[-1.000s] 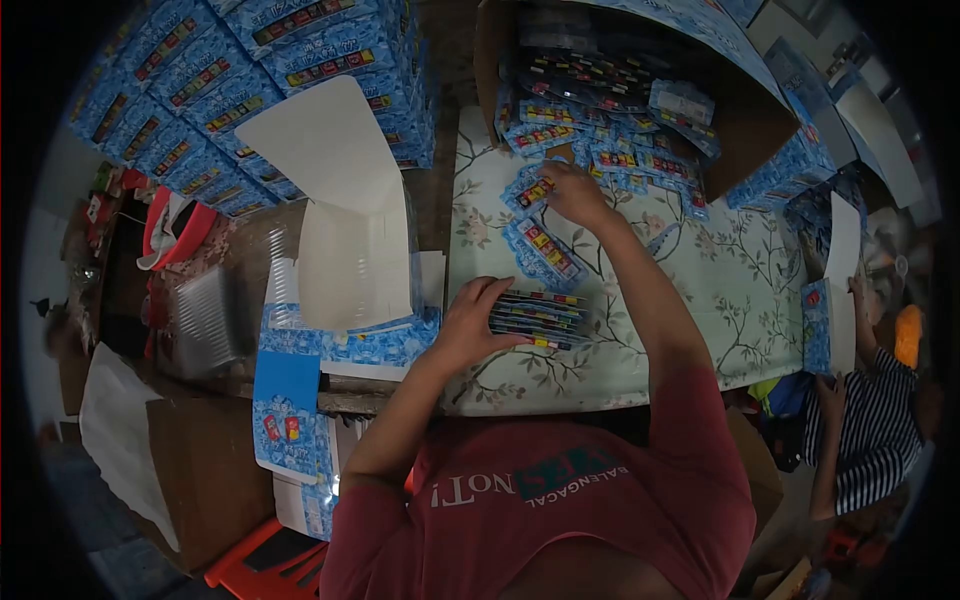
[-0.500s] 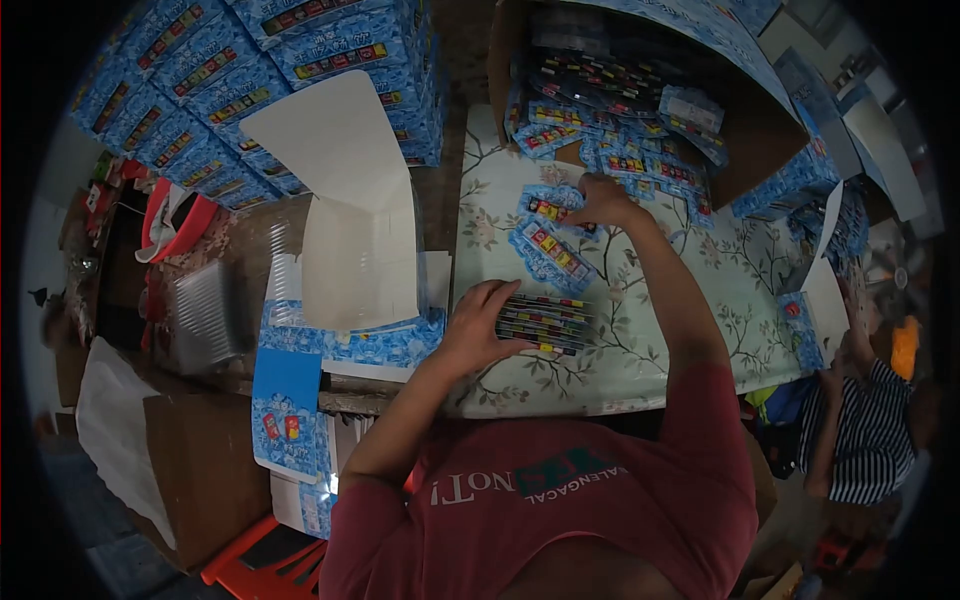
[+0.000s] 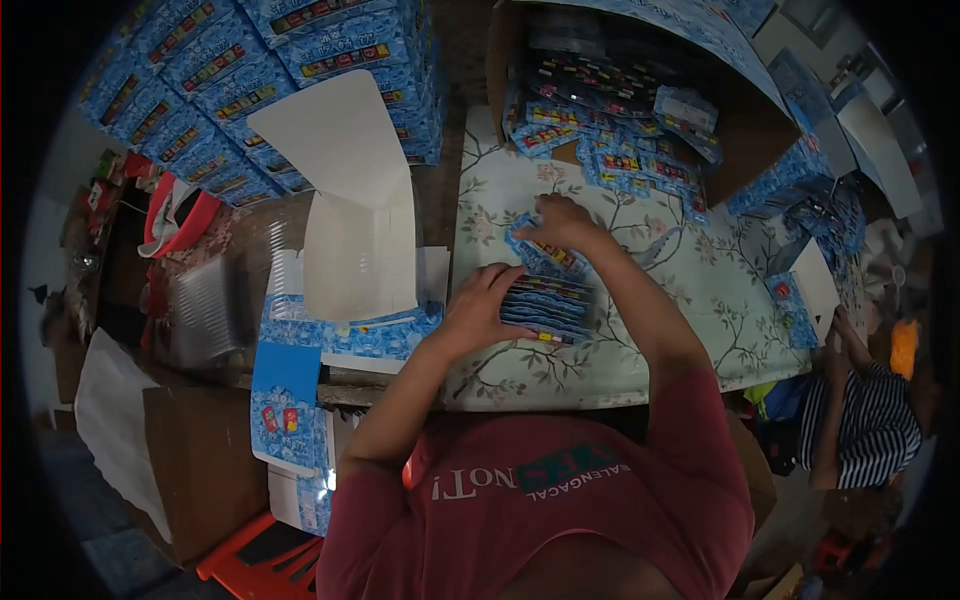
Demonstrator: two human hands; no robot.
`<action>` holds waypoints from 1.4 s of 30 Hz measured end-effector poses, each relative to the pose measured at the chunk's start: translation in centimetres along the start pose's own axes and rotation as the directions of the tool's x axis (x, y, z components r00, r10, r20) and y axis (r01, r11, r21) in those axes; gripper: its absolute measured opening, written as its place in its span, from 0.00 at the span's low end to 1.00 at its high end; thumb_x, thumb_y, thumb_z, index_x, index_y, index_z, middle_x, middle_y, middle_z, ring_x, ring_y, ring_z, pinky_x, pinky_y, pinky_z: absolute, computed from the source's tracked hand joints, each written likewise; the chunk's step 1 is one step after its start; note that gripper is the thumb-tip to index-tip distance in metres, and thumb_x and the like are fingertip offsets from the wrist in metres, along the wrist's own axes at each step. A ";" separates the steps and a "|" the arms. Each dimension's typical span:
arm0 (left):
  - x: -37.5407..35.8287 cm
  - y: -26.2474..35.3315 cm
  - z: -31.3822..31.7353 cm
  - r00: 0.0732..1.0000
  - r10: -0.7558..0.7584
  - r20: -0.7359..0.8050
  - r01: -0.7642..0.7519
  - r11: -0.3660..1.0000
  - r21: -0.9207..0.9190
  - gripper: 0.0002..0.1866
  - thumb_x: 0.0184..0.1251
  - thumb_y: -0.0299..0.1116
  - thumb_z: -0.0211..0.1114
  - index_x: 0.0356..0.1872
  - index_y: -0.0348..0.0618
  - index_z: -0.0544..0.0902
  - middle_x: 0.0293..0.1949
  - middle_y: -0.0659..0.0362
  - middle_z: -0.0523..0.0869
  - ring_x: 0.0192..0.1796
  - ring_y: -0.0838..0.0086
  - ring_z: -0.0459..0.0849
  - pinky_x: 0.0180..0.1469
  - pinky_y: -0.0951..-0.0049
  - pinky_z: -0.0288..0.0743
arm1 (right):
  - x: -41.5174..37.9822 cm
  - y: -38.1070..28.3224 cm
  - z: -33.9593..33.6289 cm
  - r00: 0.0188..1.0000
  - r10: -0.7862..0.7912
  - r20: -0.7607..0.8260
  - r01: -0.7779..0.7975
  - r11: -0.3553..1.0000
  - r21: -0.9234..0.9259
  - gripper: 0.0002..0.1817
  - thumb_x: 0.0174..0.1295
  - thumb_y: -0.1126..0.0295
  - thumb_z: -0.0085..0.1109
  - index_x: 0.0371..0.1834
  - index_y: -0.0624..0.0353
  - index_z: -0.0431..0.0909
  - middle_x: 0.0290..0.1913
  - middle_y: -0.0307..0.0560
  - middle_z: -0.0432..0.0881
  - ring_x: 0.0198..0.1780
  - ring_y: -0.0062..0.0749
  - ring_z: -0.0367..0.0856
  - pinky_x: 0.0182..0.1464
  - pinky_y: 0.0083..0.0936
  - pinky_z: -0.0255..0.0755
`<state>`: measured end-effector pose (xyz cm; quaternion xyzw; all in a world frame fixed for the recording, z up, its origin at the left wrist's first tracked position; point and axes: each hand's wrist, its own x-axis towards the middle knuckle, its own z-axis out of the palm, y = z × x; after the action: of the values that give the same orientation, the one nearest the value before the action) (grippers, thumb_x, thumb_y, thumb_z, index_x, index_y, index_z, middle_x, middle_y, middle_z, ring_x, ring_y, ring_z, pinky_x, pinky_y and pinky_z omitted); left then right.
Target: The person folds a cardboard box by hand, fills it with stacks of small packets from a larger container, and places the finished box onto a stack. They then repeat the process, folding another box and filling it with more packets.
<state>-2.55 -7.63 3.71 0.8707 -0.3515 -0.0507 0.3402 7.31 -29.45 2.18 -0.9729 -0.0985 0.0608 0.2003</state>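
My left hand is closed around the left end of a stack of flat blue packets, which stand on edge on the table with the thumb at the near side and fingers at the far side. Just beyond the stack, my right hand has its thumb and fingertips on a loose blue packet with a row of coloured pictures. Its fingertips partly cover that packet. More such packets spill from the mouth of a large cardboard box at the far side.
An open white carton stands left of my hands, on blue printed cardboard. Stacked blue boxes rise behind it. Clear plastic trays lie further left. At right, a person in a striped shirt handles another open carton.
My right hand has moved nearer to the stack. Two loose packets lay by it before; now one shows, under its fingers. The stack in my left hand looks thicker.
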 end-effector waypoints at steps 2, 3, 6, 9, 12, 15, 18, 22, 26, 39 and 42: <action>0.1 -0.1 0.1 1.000 0.021 -0.020 -0.021 1.000 0.020 0.48 0.37 0.49 0.77 0.64 0.45 0.66 0.58 0.51 0.70 0.58 0.53 0.70 0.60 0.58 0.66 | 1.1 -1.5 1.4 1.000 0.030 -0.004 -0.030 0.980 -0.194 0.36 0.45 0.45 0.69 0.45 0.66 0.74 0.48 0.61 0.77 0.51 0.49 0.77 0.50 0.34 0.72; 0.0 -0.1 0.2 0.998 0.049 -0.037 -0.049 0.999 0.021 0.47 0.37 0.49 0.77 0.63 0.45 0.66 0.57 0.51 0.70 0.58 0.53 0.70 0.60 0.58 0.66 | 1.6 -2.0 0.9 1.000 0.023 -0.004 -0.023 0.982 -0.185 0.36 0.45 0.45 0.69 0.45 0.66 0.74 0.48 0.61 0.77 0.51 0.49 0.77 0.50 0.34 0.72; -0.2 0.4 0.0 0.999 0.032 -0.044 -0.032 0.999 -0.002 0.48 0.37 0.48 0.78 0.63 0.46 0.66 0.57 0.50 0.70 0.58 0.53 0.70 0.60 0.58 0.66 | 1.7 -2.1 -0.5 0.957 0.067 0.284 -0.114 0.982 0.154 0.30 0.48 0.55 0.70 0.48 0.64 0.73 0.51 0.56 0.76 0.51 0.42 0.77 0.51 0.29 0.70; -0.7 0.4 0.0 0.997 0.030 -0.075 -0.030 1.000 -0.009 0.49 0.37 0.46 0.79 0.65 0.46 0.65 0.58 0.50 0.69 0.60 0.52 0.69 0.60 0.57 0.67 | -0.7 0.0 -1.1 0.989 -0.013 -0.150 0.135 0.515 0.847 0.21 0.53 0.66 0.67 0.48 0.61 0.74 0.48 0.48 0.77 0.48 0.32 0.76 0.51 0.25 0.70; -1.3 -0.7 0.6 0.993 0.025 -0.115 -0.030 0.999 -0.036 0.52 0.36 0.47 0.79 0.67 0.47 0.62 0.62 0.48 0.65 0.63 0.52 0.67 0.62 0.57 0.65 | -6.1 2.3 -2.0 0.966 0.095 -0.239 0.187 0.380 0.906 0.17 0.58 0.75 0.60 0.51 0.59 0.72 0.46 0.41 0.76 0.47 0.24 0.74 0.50 0.22 0.68; -1.7 -1.0 0.8 0.989 -0.032 -0.147 0.019 0.996 -0.088 0.57 0.35 0.47 0.80 0.70 0.48 0.56 0.67 0.45 0.58 0.68 0.49 0.60 0.66 0.57 0.61 | -11.2 6.0 0.7 0.993 0.097 -0.074 0.031 0.385 0.922 0.20 0.61 0.77 0.55 0.57 0.59 0.68 0.47 0.41 0.76 0.48 0.24 0.74 0.50 0.22 0.68; -1.0 -1.6 1.2 0.996 -0.063 -0.062 0.044 0.963 -0.266 0.61 0.34 0.45 0.81 0.72 0.49 0.51 0.71 0.43 0.50 0.72 0.48 0.53 0.69 0.56 0.57 | -15.6 5.6 2.1 0.994 0.101 0.049 -0.085 0.392 0.916 0.24 0.62 0.77 0.54 0.62 0.59 0.63 0.50 0.42 0.74 0.51 0.24 0.73 0.51 0.22 0.68; 0.8 -1.5 1.8 0.997 -0.071 -0.043 0.058 0.964 -0.259 0.63 0.33 0.43 0.82 0.72 0.50 0.48 0.71 0.43 0.48 0.73 0.47 0.50 0.69 0.56 0.57 | -17.6 0.6 3.1 0.979 0.185 -0.089 0.011 0.386 0.922 0.28 0.62 0.69 0.58 0.63 0.61 0.60 0.52 0.46 0.74 0.55 0.30 0.71 0.55 0.28 0.68; 1.2 -1.4 1.6 0.998 -0.046 -0.036 0.034 0.962 -0.271 0.64 0.32 0.42 0.82 0.72 0.51 0.48 0.72 0.43 0.47 0.73 0.48 0.50 0.70 0.57 0.56 | -17.0 1.4 1.7 0.997 0.025 -0.076 0.029 0.773 0.634 0.30 0.61 0.65 0.60 0.64 0.61 0.61 0.55 0.47 0.72 0.58 0.30 0.67 0.58 0.26 0.65; 0.2 -2.4 2.1 0.996 0.006 -0.086 -0.031 0.955 -0.294 0.67 0.30 0.42 0.83 0.72 0.42 0.43 0.71 0.42 0.49 0.73 0.51 0.49 0.71 0.60 0.52 | -12.1 0.5 0.8 0.948 0.167 0.270 -0.316 0.577 0.754 0.21 0.70 0.58 0.47 0.58 0.61 0.71 0.50 0.45 0.78 0.53 0.24 0.73 0.58 0.23 0.64; -0.4 -2.5 2.4 0.998 -0.058 -0.006 0.051 0.927 -0.371 0.68 0.30 0.42 0.83 0.72 0.40 0.43 0.71 0.42 0.49 0.73 0.51 0.50 0.71 0.61 0.51 | -12.6 1.5 2.1 0.965 0.029 0.262 -0.230 0.579 0.782 0.24 0.71 0.54 0.43 0.61 0.61 0.69 0.53 0.46 0.77 0.55 0.26 0.72 0.60 0.24 0.63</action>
<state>-2.20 -7.38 0.28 0.8008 -0.3085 -0.1181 0.4996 -5.03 -32.73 0.71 -0.7674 -0.0102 0.2208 0.6018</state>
